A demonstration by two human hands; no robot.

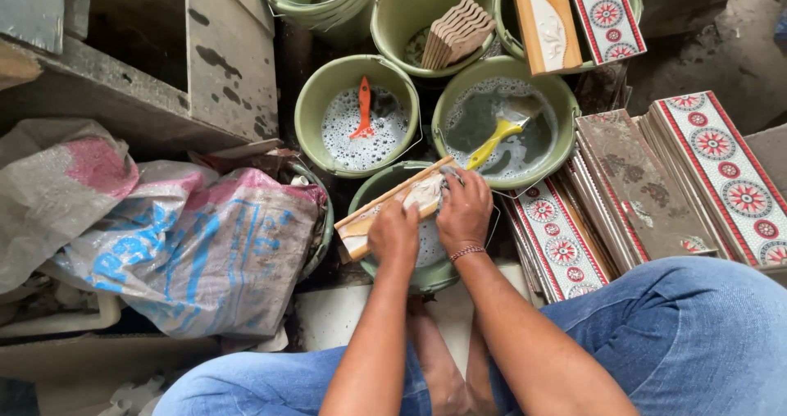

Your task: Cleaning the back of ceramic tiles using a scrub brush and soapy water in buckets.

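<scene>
**Border tile held and wiped over a green bucket**

Nearest the camera, two knees in blue jeans frame the forearms. The left hand is closed on the near end of a long tan border tile, which lies slantwise across the rim of a green bucket. The right hand is pressed on the tile's far end over a wet, soapy patch; whether a cloth is gripped there cannot be told. The tile is best kept steadied on the rim and wiped along its length, so that drips fall into the bucket.

Beyond the hands, two buckets of sudsy water hold an orange brush and a yellow brush. Right of the right hand, tiles with red rosette patterns are stacked on edge. Left of the left hand lies a crumpled woven sack, white with blue print and a pink band.
</scene>
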